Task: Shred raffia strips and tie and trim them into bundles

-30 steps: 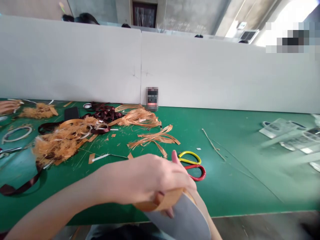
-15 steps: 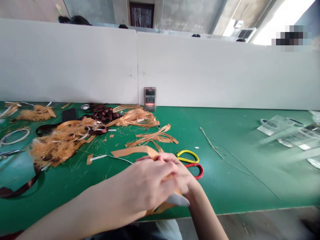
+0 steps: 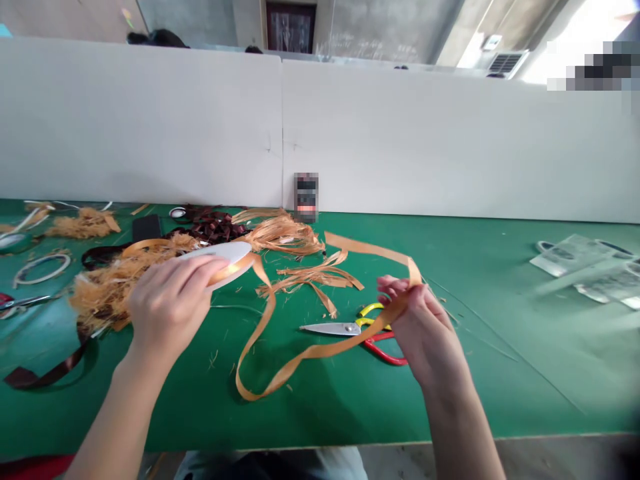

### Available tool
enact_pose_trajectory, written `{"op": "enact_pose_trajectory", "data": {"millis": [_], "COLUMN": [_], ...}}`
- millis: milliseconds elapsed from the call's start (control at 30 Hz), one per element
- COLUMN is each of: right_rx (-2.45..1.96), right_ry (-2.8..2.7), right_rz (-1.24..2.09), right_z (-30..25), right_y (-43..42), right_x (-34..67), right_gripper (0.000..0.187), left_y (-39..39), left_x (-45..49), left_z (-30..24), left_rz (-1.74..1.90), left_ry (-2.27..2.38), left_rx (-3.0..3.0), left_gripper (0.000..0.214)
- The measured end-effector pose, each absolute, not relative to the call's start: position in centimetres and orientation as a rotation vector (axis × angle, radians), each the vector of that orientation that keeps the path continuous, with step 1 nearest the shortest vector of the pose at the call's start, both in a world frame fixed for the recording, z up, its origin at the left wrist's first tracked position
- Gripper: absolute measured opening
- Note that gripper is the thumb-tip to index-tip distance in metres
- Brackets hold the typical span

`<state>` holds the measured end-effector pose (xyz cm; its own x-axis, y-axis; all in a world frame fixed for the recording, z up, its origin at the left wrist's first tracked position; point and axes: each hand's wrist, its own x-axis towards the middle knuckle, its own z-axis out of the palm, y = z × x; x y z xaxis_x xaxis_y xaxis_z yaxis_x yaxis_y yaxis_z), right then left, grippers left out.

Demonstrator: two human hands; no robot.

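Observation:
My left hand (image 3: 173, 293) is closed on a white spool (image 3: 225, 252) wound with orange ribbon, held above the left half of the table. From the spool the ribbon (image 3: 310, 352) hangs in a loose loop and runs up to my right hand (image 3: 417, 313). There my fingers pinch it, and a free end bends away toward the back. Under the ribbon, beside my right hand, lie scissors (image 3: 335, 328) with one yellow and one red handle, blades pointing left. Cut orange strips (image 3: 320, 273) rest beyond the scissors.
Frayed orange fibres (image 3: 107, 290), dark brown ribbon (image 3: 215, 227) and a white ring (image 3: 43, 270) lie at the left. A white partition (image 3: 400, 140) closes off the back. Clear plastic pieces (image 3: 570, 257) lie at the far right of the green table (image 3: 500, 373).
My hands were together in front of the scissors; they have moved apart, left hand leftward with the spool, right hand rightward. A length of ribbon now stretches between them, and the scissor blades are uncovered.

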<state>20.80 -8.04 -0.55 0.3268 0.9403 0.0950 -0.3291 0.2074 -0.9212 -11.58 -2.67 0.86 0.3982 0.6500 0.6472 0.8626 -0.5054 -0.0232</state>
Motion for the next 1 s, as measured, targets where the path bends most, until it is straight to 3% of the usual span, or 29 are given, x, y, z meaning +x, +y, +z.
{"op": "enact_pose_trajectory", "data": {"millis": [167, 333, 600, 900, 1000], "right_rx": [-1.336, -1.369, -1.168, -1.018, -1.044], "right_ry": [-0.75, -0.716, -0.7, -0.624, -0.607], "right_rz": [0.732, 0.867, 1.116, 0.67, 0.651], "right_z": [-2.3, -3.2, -4.8, -2.9, -3.3], "right_y": [-8.8, -9.6, -10.1, -7.8, -7.6], "right_x": [24.8, 26.3, 25.1, 29.0, 30.8], "right_gripper": [0.032, 0.038, 0.025, 0.01, 0.007], "left_y": [-2.3, -3.0, -3.9, -4.9, -4.7], "left_x": [-14.5, -14.8, -12.7, -7.0, -6.6], "left_z": [-4.3, -7.5, -9.0, -7.3, -7.7], "left_rz": [-0.655, -0.4, -0.343, -0.482, -0.469], "left_ry": [-1.119, -1.367, -1.739, -1.64, -1.666], "left_rx": [-1.939, -2.157, -2.366, -3.055, -3.097], "left_gripper": [0.037, 0.04, 0.049, 0.039, 0.021]}}
